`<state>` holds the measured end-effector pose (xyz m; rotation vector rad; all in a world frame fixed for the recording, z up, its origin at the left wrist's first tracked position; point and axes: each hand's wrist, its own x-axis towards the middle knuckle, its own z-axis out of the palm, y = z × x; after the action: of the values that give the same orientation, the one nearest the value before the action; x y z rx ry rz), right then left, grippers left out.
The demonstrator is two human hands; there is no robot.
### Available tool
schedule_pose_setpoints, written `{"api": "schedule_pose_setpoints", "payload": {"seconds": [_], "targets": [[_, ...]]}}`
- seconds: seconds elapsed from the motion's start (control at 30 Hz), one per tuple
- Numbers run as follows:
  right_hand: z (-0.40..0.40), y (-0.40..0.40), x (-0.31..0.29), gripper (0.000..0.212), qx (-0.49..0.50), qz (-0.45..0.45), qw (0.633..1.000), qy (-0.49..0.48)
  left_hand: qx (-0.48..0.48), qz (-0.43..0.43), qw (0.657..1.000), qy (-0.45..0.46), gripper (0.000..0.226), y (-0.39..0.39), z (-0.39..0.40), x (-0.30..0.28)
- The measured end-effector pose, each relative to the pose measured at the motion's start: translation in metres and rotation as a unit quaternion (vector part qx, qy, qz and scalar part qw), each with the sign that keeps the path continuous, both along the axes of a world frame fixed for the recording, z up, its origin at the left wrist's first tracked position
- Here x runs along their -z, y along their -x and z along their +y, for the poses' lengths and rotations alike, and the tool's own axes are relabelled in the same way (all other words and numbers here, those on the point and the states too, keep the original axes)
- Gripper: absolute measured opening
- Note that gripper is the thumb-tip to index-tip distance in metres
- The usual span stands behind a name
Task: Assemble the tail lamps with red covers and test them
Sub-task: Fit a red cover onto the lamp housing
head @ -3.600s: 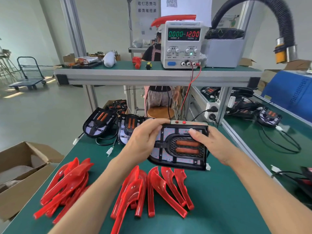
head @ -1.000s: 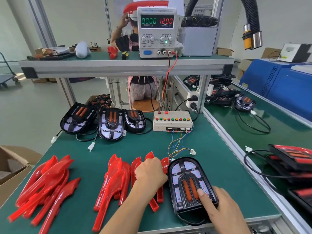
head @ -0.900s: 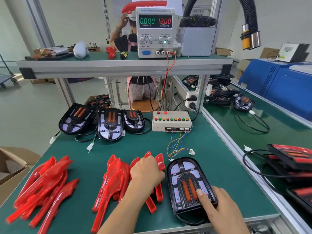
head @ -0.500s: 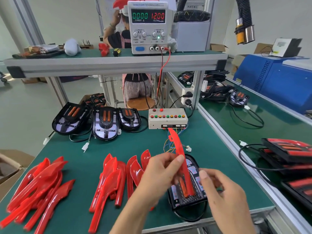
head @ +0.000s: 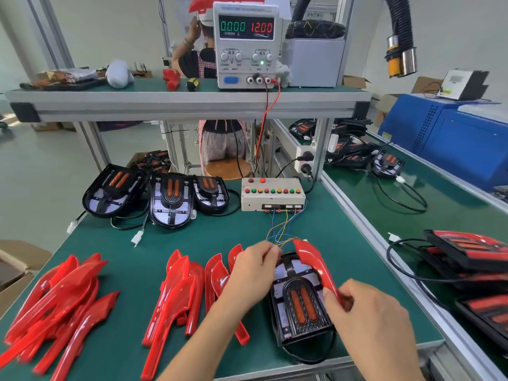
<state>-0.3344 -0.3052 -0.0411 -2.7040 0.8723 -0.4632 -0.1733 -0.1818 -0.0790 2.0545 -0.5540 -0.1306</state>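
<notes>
Our right hand (head: 368, 306) pinches the near end of a red cover (head: 316, 264), which slants over the right edge of the black tail lamp (head: 298, 301) lying at the front of the green bench (head: 220, 235); our left hand (head: 254, 273) curls at the lamp's far left corner, seemingly steadying it, though we cannot tell whether it truly grips. Half a second ago the cover stood upright in the left hand; it has since passed to the right and tipped toward the lamp, so we judge seating it is the step in hand, with testing not yet begun. Loose red covers (head: 176, 292) lie just left, bare lamps (head: 170, 199) wait farther back beside the button box (head: 272, 195), and the power supply (head: 246, 42) sits on the shelf above.
</notes>
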Motion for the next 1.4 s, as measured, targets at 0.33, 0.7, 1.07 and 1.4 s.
{"api": "schedule_pose_setpoints", "payload": {"seconds": [0.33,0.7,1.07,1.4], "targets": [[0.006,-0.015,0.005,0.038,-0.036,0.065,0.99,0.122,0.082,-0.029,0.991,-0.106,0.036,-0.021,-0.024,0.001],[-0.001,-0.013,0.02,0.042,-0.097,0.015,0.983,0.154,0.12,-0.068,0.983,-0.123,0.033,-0.023,-0.03,0.014],[-0.01,-0.011,0.037,0.026,-0.118,-0.079,0.975,0.174,0.117,0.081,0.988,-0.068,0.051,-0.031,-0.023,0.01],[-0.012,-0.005,0.044,0.031,-0.091,-0.074,0.97,0.212,0.152,0.042,0.986,-0.055,0.029,-0.034,-0.019,0.022]]}}
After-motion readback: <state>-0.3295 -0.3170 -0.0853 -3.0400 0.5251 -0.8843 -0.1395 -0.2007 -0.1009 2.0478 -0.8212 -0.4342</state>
